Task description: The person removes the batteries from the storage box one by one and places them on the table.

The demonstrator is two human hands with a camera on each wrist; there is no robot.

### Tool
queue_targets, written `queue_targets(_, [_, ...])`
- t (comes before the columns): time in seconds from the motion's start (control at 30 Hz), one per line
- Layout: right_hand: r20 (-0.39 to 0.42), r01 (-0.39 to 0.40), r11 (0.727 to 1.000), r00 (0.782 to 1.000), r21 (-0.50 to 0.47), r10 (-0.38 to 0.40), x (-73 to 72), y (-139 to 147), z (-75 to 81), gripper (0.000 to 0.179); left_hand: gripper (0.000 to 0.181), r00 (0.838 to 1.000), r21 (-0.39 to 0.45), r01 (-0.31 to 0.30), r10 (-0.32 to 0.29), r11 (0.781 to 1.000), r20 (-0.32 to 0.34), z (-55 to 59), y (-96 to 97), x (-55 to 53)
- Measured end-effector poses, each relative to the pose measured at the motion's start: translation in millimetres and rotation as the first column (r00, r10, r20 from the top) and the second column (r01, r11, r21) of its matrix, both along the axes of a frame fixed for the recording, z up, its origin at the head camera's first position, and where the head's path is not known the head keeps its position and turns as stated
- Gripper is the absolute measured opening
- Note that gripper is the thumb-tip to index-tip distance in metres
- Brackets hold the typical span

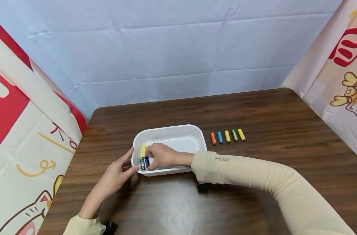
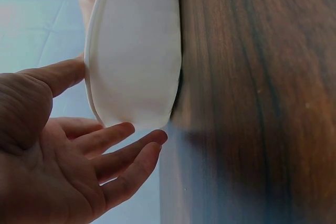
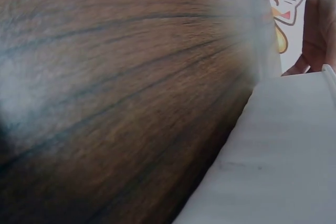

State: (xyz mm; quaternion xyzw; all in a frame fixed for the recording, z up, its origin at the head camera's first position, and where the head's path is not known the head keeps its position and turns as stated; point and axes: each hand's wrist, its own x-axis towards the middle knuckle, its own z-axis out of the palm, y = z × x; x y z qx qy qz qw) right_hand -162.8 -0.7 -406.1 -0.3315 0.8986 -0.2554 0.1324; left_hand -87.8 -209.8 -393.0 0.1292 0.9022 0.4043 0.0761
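Note:
A white plastic basket point(image 1: 184, 130) stands on the table. At its left end my left hand point(image 1: 116, 174) rests on it, thumb at the near rim and fingers spread loosely along the outer wall; the left wrist view shows these fingers point(image 2: 123, 129) touching the wall. My right hand point(image 1: 162, 156) reaches inside and pinches a dark blue battery point(image 1: 147, 162) between curled index finger and thumb. Beside that lies a green-and-black battery point(image 1: 142, 164), with a yellow battery point(image 1: 144, 150) behind, partly hidden by the fingers. The right wrist view hides the right hand's fingertips.
Right of the basket, several batteries lie in a row: orange point(image 1: 213, 138), blue point(image 1: 220, 137), yellow point(image 1: 227, 136), green point(image 1: 234, 135) and another yellow one point(image 1: 241, 134). The dark wood table point(image 1: 255, 111) ends at a pale cloth backdrop point(image 1: 178, 49).

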Motion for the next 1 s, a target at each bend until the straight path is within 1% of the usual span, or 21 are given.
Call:
queue_targets(0.2, [-0.069,-0.022,0.999,0.997,0.041,0.025,2.5,0,-3.9,0.038,0.075,1.000,0.009,-0.006,0.006,1.000,0.005,-1.1,0.0,0.6])
queue_targets(0.47, [-0.094,-0.052,0.996,0.994,0.074,0.059,2.3,-1,-5.3,0.039,0.075,1.000,0.010,-0.012,0.012,1.000,0.024,-1.2,0.1,1.0])
queue_targets(0.53, [-0.102,-0.057,0.995,0.993,0.081,0.065,2.6,-1,-5.6,0.038,0.075,1.000,0.014,-0.012,0.012,1.000,0.023,-1.3,0.0,1.2])
queue_targets(0.67, [-0.112,-0.056,0.994,0.992,0.088,0.066,2.4,-2,-6.8,0.028,0.075,1.000,0.023,-0.012,0.011,1.000,0.013,-2.4,-0.4,0.9])
queue_targets(0.73, [-0.091,-0.056,0.995,0.994,0.079,0.064,1.8,-2,-6.2,0.025,0.075,1.000,0.024,-0.011,0.011,1.000,0.008,-2.9,-0.5,0.6])
queue_targets(0.8, [-0.043,-0.047,0.998,0.998,0.052,0.049,0.8,-1,-4.7,0.023,0.075,1.000,0.020,-0.011,0.011,1.000,0.005,-3.1,-0.6,0.5])
queue_targets(0.93, [0.068,-0.003,1.000,0.998,-0.017,0.004,-2.8,2,0.8,0.022,0.075,1.000,0.013,-0.009,0.008,1.000,0.015,-1.8,-0.2,0.4])
queue_targets(1.0, [0.088,0.017,0.999,0.996,-0.041,-0.013,-4.7,5,4.1,0.022,0.076,1.000,0.010,-0.010,0.009,1.000,0.026,-0.7,0.1,0.1])
